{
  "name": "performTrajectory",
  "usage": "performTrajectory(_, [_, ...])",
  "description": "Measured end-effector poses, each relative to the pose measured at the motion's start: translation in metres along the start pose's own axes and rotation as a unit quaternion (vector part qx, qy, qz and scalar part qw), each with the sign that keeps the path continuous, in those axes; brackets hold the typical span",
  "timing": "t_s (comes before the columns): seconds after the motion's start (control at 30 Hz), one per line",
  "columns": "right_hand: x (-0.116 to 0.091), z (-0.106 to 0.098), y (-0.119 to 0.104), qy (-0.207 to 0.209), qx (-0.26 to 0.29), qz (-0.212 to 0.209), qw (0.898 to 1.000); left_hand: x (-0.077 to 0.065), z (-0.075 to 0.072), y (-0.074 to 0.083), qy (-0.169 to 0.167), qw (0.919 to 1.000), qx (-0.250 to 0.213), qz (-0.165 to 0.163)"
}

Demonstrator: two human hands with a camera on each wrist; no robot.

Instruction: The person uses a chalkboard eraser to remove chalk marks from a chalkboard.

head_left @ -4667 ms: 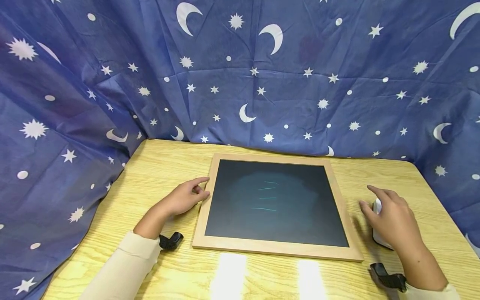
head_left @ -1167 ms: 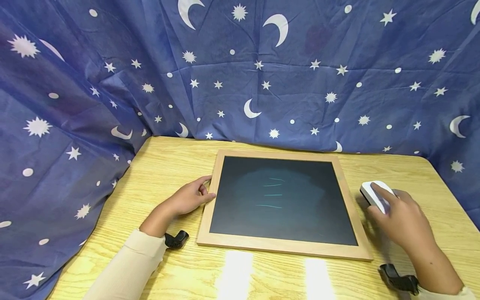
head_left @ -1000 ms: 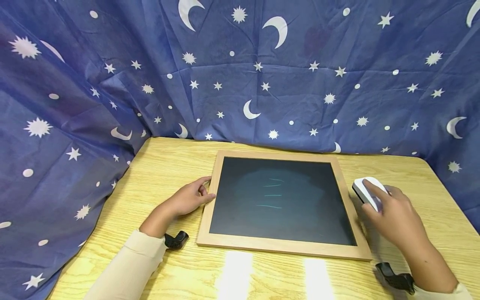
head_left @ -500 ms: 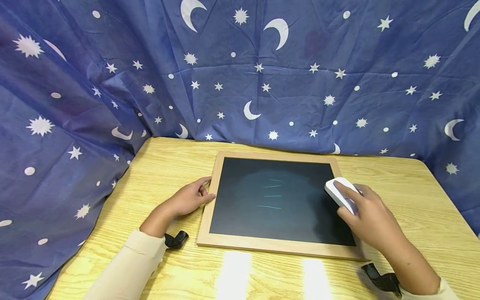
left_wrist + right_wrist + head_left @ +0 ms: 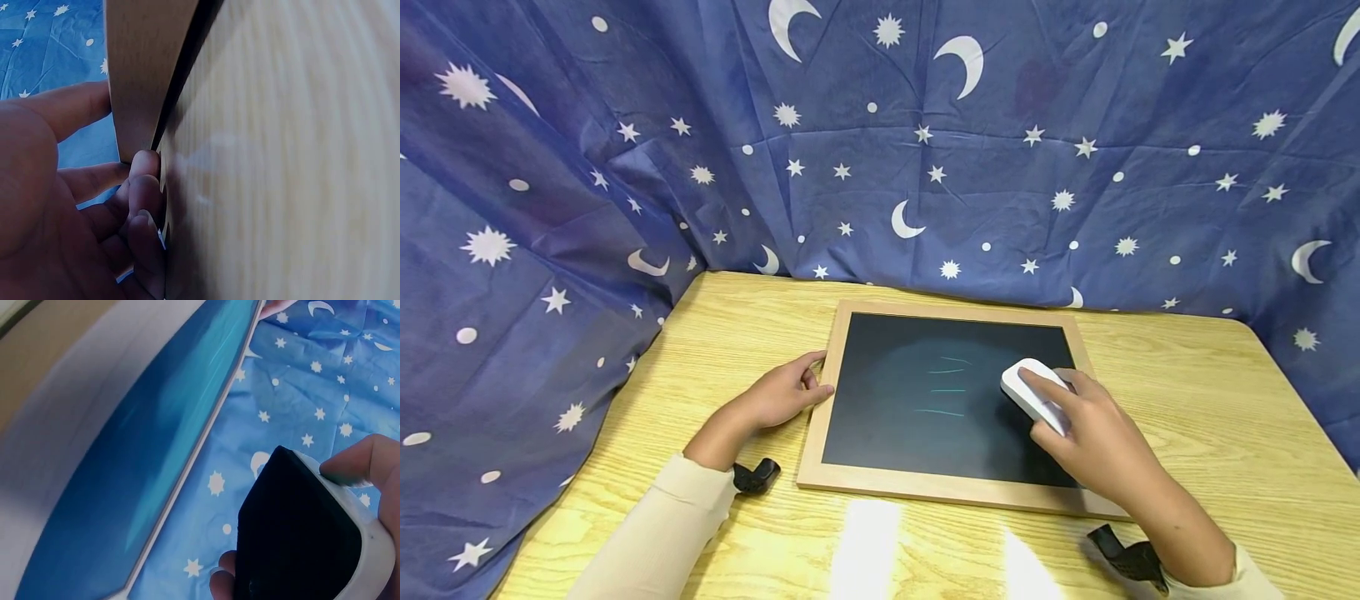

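Note:
A chalkboard with a pale wooden frame lies on the table, several thin green lines across its middle. My left hand grips the frame's left edge, thumb on the frame and other fingers curled at its side. In the left wrist view, fingertips sit low against the frame, right at the tabletop. My right hand holds a white board eraser over the board's right half, right of the lines. Its black underside shows in the right wrist view, raised off the dark surface.
The light wood table runs beyond the board on all sides. A blue curtain with white moons and stars hangs along the back and left. A black wrist mount sits on the left wrist, another on the right.
The right hand was beside the eraser at the table's right; it has since taken hold of it and carried it left over the board. The left hand stays at the frame's left edge.

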State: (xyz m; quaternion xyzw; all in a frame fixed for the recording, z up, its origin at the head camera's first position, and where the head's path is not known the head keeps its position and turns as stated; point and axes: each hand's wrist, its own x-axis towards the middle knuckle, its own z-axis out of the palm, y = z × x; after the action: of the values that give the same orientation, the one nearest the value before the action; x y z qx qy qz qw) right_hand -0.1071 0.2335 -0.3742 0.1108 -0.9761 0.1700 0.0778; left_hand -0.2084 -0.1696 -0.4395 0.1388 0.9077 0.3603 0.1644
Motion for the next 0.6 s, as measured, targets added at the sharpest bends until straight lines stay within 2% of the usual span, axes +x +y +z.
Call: performTrajectory(0.6, [0.015, 0.019, -0.026, 0.003, -0.012, -0.029, 1.000, -0.001, -0.001, 0.001, -0.004, 1.0000, 0.008, 0.001])
